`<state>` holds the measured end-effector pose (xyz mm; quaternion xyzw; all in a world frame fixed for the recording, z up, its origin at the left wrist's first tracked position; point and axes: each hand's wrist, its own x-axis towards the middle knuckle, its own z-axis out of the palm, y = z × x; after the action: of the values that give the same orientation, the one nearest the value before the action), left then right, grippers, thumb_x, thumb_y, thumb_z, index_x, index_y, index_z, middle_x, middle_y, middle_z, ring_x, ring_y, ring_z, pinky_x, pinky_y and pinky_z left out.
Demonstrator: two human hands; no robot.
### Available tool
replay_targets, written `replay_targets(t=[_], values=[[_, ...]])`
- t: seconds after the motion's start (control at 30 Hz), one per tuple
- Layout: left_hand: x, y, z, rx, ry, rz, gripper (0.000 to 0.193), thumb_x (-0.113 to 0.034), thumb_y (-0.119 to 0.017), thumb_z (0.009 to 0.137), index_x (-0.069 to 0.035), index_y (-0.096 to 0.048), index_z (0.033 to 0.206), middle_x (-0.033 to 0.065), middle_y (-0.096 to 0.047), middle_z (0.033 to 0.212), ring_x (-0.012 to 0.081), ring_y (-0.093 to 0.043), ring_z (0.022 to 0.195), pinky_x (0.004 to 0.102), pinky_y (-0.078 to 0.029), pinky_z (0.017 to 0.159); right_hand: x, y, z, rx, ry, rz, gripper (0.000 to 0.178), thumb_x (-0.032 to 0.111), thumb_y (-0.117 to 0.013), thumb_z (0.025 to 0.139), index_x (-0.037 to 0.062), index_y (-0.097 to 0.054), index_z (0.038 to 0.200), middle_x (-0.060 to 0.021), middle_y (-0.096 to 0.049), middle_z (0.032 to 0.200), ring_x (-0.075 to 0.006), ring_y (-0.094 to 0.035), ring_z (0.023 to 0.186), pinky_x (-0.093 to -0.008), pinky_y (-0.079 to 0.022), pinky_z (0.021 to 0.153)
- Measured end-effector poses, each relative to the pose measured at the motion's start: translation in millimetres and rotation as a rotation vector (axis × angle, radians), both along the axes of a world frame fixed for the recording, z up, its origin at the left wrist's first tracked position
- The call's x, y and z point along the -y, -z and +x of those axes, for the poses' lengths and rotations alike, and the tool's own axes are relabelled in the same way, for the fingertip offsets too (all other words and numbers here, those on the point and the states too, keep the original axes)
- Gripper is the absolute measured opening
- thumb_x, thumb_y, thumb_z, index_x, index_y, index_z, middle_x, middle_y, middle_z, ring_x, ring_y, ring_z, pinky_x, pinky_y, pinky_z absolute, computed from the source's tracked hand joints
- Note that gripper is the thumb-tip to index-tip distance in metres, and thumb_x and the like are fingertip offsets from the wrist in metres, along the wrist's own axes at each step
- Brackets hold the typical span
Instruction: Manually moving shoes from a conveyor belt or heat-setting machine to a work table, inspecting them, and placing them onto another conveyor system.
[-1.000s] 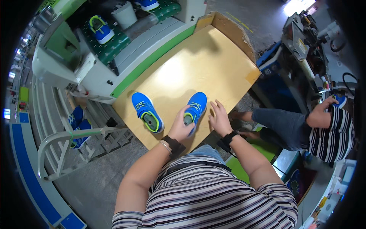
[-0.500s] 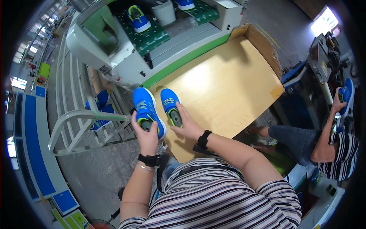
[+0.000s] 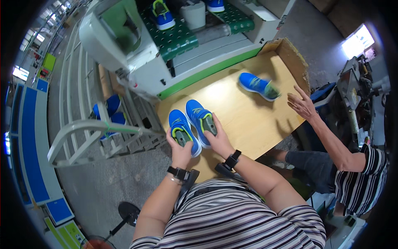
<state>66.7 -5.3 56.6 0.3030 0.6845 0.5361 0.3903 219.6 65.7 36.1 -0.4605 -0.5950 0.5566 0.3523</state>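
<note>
In my left hand point(image 3: 181, 152) is a blue shoe point(image 3: 177, 119) with a lime-green collar and a white sole, gripped at the heel. My right hand point(image 3: 218, 139) grips a matching blue shoe point(image 3: 196, 110) the same way, thumb at its opening. Side by side and touching or nearly so, the pair points toes away from me over the near left part of the wooden table point(image 3: 236, 128). A dark grey insert fills each shoe's opening. Another blue shoe point(image 3: 255, 84), slightly blurred, is on the table's far right part.
A co-worker's open hand point(image 3: 302, 104) reaches over the table's right edge. Beyond stands a machine with a green perforated belt point(image 3: 176, 43) carrying blue shoes point(image 3: 162, 15) and a whitish bucket point(image 3: 193, 15). At left, a metal rack point(image 3: 95, 124) holds more blue shoes. Cardboard point(image 3: 292, 58) edges the table's far right.
Both shoes in my hands have come closer together and moved right in view. The co-worker's hand has come to the table, where a third shoe now appears, no longer in that hand.
</note>
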Motion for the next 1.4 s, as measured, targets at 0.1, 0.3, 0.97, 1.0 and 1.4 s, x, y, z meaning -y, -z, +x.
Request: replay_targets(t=[0.1,0.3,0.97,1.0,1.4], values=[[-27.9,-38.9,-0.4,0.292,-0.043,0.072,0.084,0.001,-0.062,0.074,-0.004,-0.020,0.147,0.0164,-0.040,0.135,0.0250,-0.047,0.120,0.0351,-0.040,0.103,-26.0,-47.1,22.8,-0.100,0.066,-0.087,0.076,0.010,-0.061,0.089,0.0007,-0.020,0.152,-0.0200,-0.038,0.146,-0.0246,-0.039,0.135,-0.0341,-0.029,0.112],[-121.1,-147.1,-9.2,0.356,0.203,0.470,0.072,-0.001,-0.056,0.082,-0.001,-0.026,0.147,0.0137,-0.047,0.132,0.0209,-0.051,0.118,0.0325,-0.041,0.102,-129.0,-156.1,53.7,-0.178,0.273,0.189,0.070,0.013,-0.066,0.086,0.0088,-0.033,0.148,-0.0111,-0.054,0.113,-0.0159,-0.057,0.098,-0.0297,-0.048,0.087],[-155.9,-72.2,-40.8,-0.726,0.389,0.258,0.086,-0.028,-0.069,0.088,-0.001,-0.018,0.152,0.0252,-0.019,0.155,0.0412,-0.028,0.140,0.0484,-0.026,0.114,-263.0,-93.9,96.0,0.236,0.074,0.529,0.079,0.039,-0.073,0.084,0.0033,-0.037,0.145,-0.0224,-0.048,0.140,-0.0342,-0.048,0.127,-0.0407,-0.036,0.109],[-126.0,-53.0,-35.4,-0.734,0.473,0.078,0.087,-0.029,-0.069,0.087,-0.003,-0.017,0.152,0.0249,-0.017,0.156,0.0415,-0.025,0.142,0.0519,-0.025,0.114,-230.0,-65.5,119.2,0.472,-0.023,0.549,0.085,0.040,-0.076,0.080,0.0026,-0.037,0.145,-0.0231,-0.047,0.142,-0.0373,-0.046,0.129,-0.0432,-0.035,0.110],[10.7,54.6,-20.0,-0.922,0.859,-0.667,0.119,-0.058,-0.071,0.075,-0.007,0.002,0.155,0.0241,0.012,0.159,0.0448,0.008,0.147,0.0634,-0.020,0.112,-25.4,-25.8,141.4,1.099,-0.116,0.450,0.121,0.028,-0.088,0.054,0.0265,-0.019,0.154,-0.0239,-0.041,0.135,-0.0382,-0.047,0.115,-0.0465,-0.040,0.092]])
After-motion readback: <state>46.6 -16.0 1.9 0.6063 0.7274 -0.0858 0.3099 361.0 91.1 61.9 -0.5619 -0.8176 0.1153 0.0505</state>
